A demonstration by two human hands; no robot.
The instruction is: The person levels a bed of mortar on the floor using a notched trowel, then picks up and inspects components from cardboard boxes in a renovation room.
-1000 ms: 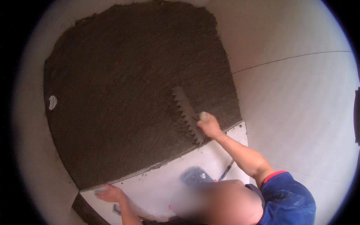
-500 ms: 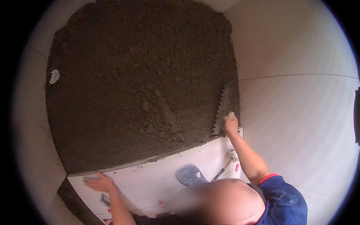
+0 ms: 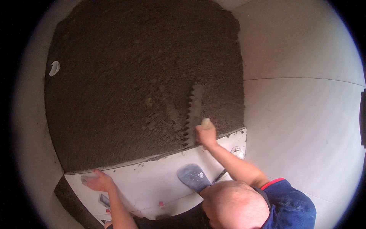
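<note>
My right hand (image 3: 206, 135) is wrapped around the pale handle of a notched trowel (image 3: 195, 108). The trowel's long toothed blade lies against the dark, damp mortar bed (image 3: 126, 91), with its teeth facing left. Its near end is beside the edge of a white tile (image 3: 152, 179). My left hand (image 3: 100, 181) rests on that tile near its far left corner, fingers stretched out and holding nothing. Fine curved streaks mark the mortar surface, and crumbs of mortar lie along the tile's edge.
A mallet with a white head (image 3: 237, 151) lies on the tile, partly hidden by my right arm. A rounded grey-blue object (image 3: 192, 177), red clips (image 3: 161, 204) and a small grey frame-like item (image 3: 103, 200) are nearby. Pale walls (image 3: 297, 114) border the mortar; a white scrap (image 3: 54, 68) sits at left.
The notched trowel in my right hand has moved left across the mortar, away from the right wall. My left hand stays on the tile, almost in the same place.
</note>
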